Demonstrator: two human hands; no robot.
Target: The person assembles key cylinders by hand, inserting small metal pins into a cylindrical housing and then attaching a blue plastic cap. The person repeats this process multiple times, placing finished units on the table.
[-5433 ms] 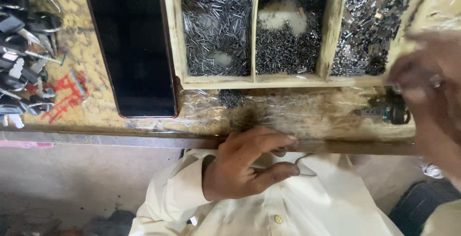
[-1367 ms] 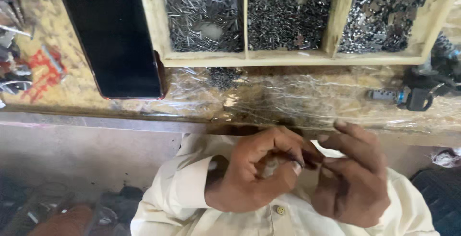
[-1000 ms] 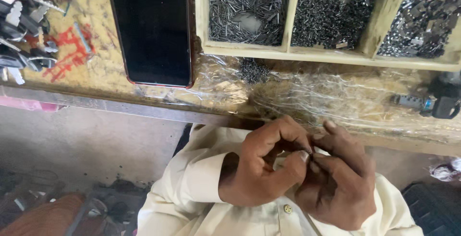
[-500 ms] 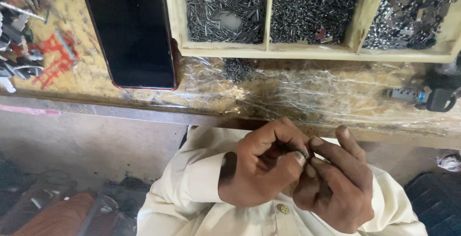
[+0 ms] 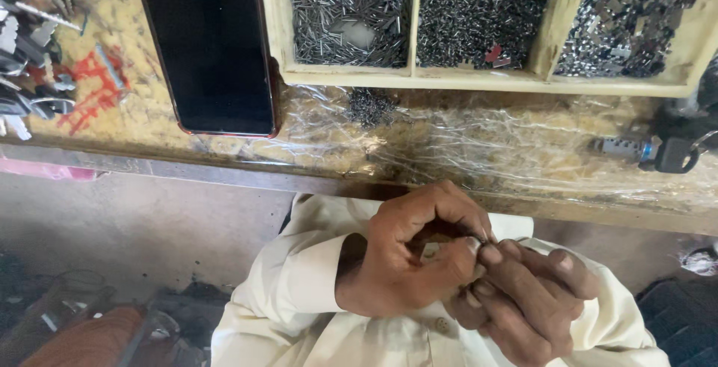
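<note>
My left hand (image 5: 404, 258) is curled in front of my cream shirt, below the bench edge. Its thumb and forefinger pinch a tiny dark metal piece (image 5: 483, 242), which is mostly hidden by the fingers. My right hand (image 5: 527, 296) lies against it from the right, with its fingertips meeting the same spot. What the piece is cannot be made out.
A plastic-wrapped wooden bench (image 5: 479, 150) carries a compartment tray (image 5: 479, 79) of small metal pins, a black phone (image 5: 209, 45), a loose heap of pins (image 5: 372, 105), keys (image 5: 30, 53) at the left, and a lock cylinder with a black-headed key (image 5: 658, 154) at the right.
My right hand came down from the bench's right side and joined my left hand in my lap. Over the last second both hands stay pressed together, fingers shifting slightly.
</note>
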